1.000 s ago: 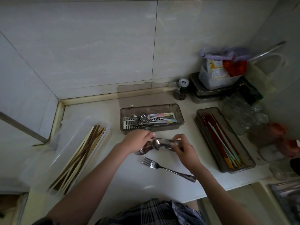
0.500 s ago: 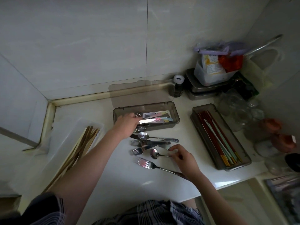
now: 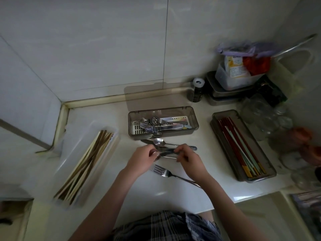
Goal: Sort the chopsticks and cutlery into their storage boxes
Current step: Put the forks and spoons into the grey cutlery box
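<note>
On the white counter, my left hand (image 3: 141, 158) and my right hand (image 3: 188, 159) together hold a small bunch of steel cutlery (image 3: 165, 151), one at each end. A spoon (image 3: 159, 142) lies just beyond it and a lone fork (image 3: 166, 173) lies nearer me, its handle running under my right wrist. The grey cutlery box (image 3: 194, 122) behind holds forks, spoons and pastel pieces. A clear box (image 3: 111, 152) at the left holds wooden chopsticks (image 3: 86, 164). A grey box (image 3: 268, 168) at the right holds red and pale chopsticks (image 3: 238, 145).
The cutlery box's lid (image 3: 147, 96) leans on the tiled wall behind it. Stacked containers with food packets (image 3: 234, 79), a small jar (image 3: 198, 91) and glass jars (image 3: 260, 115) crowd the back right corner. The counter edge (image 3: 243, 199) drops off at the front right.
My left hand has come back from the cutlery box to the loose pieces. Both hands have gathered forks and a spoon from the counter into one bunch.
</note>
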Demonstrator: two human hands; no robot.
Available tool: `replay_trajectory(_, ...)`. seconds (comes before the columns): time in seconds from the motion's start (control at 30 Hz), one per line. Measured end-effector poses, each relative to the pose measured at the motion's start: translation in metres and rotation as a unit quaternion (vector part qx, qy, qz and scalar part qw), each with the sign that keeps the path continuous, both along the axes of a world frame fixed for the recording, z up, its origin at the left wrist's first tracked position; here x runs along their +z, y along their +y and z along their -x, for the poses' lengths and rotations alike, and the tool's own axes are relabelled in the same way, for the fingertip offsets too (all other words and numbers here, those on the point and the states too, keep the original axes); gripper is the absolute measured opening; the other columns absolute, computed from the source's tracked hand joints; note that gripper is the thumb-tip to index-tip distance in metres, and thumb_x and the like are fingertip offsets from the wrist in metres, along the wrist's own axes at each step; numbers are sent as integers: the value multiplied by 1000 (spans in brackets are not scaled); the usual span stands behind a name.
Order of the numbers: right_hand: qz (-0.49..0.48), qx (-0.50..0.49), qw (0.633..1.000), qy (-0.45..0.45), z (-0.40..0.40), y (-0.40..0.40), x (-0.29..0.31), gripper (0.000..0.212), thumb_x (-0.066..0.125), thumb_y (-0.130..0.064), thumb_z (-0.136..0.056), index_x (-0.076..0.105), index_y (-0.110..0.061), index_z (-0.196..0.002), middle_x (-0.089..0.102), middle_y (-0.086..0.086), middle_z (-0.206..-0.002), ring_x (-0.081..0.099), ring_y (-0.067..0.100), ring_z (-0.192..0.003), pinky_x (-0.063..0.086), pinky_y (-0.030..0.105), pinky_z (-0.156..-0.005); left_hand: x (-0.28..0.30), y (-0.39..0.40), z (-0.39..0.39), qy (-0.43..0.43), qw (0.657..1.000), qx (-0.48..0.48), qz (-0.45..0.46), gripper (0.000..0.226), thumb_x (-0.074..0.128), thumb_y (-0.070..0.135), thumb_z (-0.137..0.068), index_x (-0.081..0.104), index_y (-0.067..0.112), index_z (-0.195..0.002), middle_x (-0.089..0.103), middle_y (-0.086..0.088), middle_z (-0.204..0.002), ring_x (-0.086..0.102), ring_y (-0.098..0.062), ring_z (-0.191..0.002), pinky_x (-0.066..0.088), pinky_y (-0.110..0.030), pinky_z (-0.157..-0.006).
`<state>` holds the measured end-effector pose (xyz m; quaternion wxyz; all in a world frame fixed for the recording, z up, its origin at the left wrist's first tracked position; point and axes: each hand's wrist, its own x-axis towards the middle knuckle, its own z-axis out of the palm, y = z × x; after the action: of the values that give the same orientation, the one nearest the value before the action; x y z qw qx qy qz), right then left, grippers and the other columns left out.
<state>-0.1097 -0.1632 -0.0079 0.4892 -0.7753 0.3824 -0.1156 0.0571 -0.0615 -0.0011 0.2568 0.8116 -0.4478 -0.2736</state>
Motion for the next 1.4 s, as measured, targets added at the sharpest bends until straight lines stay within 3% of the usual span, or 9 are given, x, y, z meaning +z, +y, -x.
replay_trajectory(0.07, 12, -14, 1000, 2, 0, 2, -4, 19, 58, -8, -90, 51, -23, -100, 58, 0, -82, 53, 7, -72, 43, 14, -65, 1, 4, -3, 12, 1000, 11, 10, 12, 52, 23, -94, 57, 15, -86, 54, 9, -70, 50, -3, -61, 34, -13, -51)
replay_trajectory(0.2, 97, -15, 993, 64, 10, -1, -18, 31, 68, -24, -85, 42, -18, -103, 53, -1, -103, 53, 16, -93, 48, 32, -80, 14, -2, -20, -2, 996, 77, 48, 14, 43, 20, -98, 51, 18, -87, 52, 8, -69, 48, -4, -58, 38, -11, -51)
replay_trajectory(0.43, 135, 133, 952, 242, 20, 13, -27, 47, 64, -49, -82, 47, -19, -114, 45, -1, -122, 41, 20, -111, 33, 30, -87, 17, -36, -57, -22, 984, 164, 61, 22, 36, 19, -100, 52, 6, -92, 54, -3, -79, 49, -18, -71, 32, -26, -63)
replay_trajectory(0.53, 165, 155, 934, 278, 17, 20, -28, 42, 58, -50, -86, 50, -21, -115, 43, 0, -125, 38, 22, -117, 31, 32, -95, 14, -47, -63, -20, 978, 203, 41, 24, 34, 22, -101, 48, 7, -89, 48, -1, -74, 46, -20, -72, 30, -28, -64)
replay_trajectory(0.73, 174, 168, 922, 302, 14, 19, -28, 31, 50, -46, -92, 54, -21, -110, 42, 2, -125, 38, 23, -117, 31, 34, -95, 6, -52, -71, -3, 980, 200, -9, 28, 36, 26, -100, 54, 5, -100, 64, -11, -88, 62, -25, -78, 44, -33, -64)
replay_trajectory(1.03, 163, 182, 925, 290, 14, 13, -27, 29, 52, -44, -91, 56, -21, -110, 45, 2, -122, 42, 22, -114, 35, 33, -94, 10, -43, -58, 76, 960, 257, 82, 38, 54, 26, -93, 44, 6, -124, 60, -3, -91, 61, -22, -79, 54, -40, -72)
replay_trajectory(1.1, 132, 184, 935, 274, 13, 7, -22, 22, 56, -38, -91, 55, -20, -103, 50, 1, -112, 48, 20, -104, 41, 32, -89, 15, -39, -46, 67, 965, 222, 120, 24, 52, 24, -93, 52, 11, -113, 62, 1, -85, 63, -22, -74, 55, -40, -67)
replay_trajectory(1.2, 54, 173, 958, 220, 7, -2, -9, 13, 58, -27, -91, 49, -18, -88, 53, -3, -85, 52, 14, -75, 41, 23, -64, 21, -32, -25, 32, 988, 95, 116, 15, 51, 29, -93, 61, 18, -93, 65, 1, -78, 63, -24, -71, 51, -39, -63)
replay_trajectory(1.4, 66, 136, 979, 134, -8, -7, 6, 20, 62, -20, -89, 46, -23, -78, 46, -12, -69, 41, 1, -61, 34, 15, -55, 28, -27, -2, 90, 993, -55, -44, 25, 59, 45, -86, 66, 21, -82, 62, 9, -65, 57, -4, -56, 44, -24, -56)
